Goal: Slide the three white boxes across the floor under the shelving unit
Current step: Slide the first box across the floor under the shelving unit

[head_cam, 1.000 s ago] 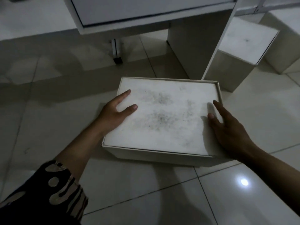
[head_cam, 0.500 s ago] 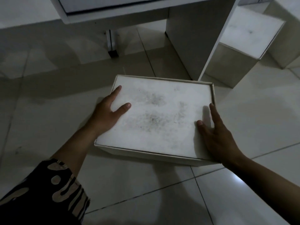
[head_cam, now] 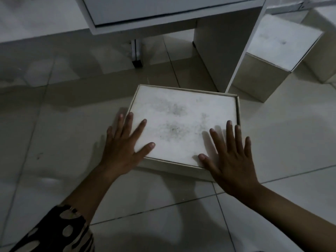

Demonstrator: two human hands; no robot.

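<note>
Resting flat with fingers spread on the dusty white box [head_cam: 183, 128], left hand [head_cam: 123, 148] and right hand [head_cam: 231, 157] seem poised to shove it toward twelve o'clock under the shelving unit [head_cam: 163, 13].

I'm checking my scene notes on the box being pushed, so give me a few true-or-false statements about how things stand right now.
1. Both hands lie flat with spread fingers on the flat white cardboard box. True: left hand, right hand.
2. The box is lifted off the glossy tiled floor. False: it sits on the floor.
3. The box top is spotless. False: grey smudges mark it.
4. A taller white box stands right of the white shelving unit's side panel. True.
5. The flat box is wholly under the unit. False: it lies in front.
</note>
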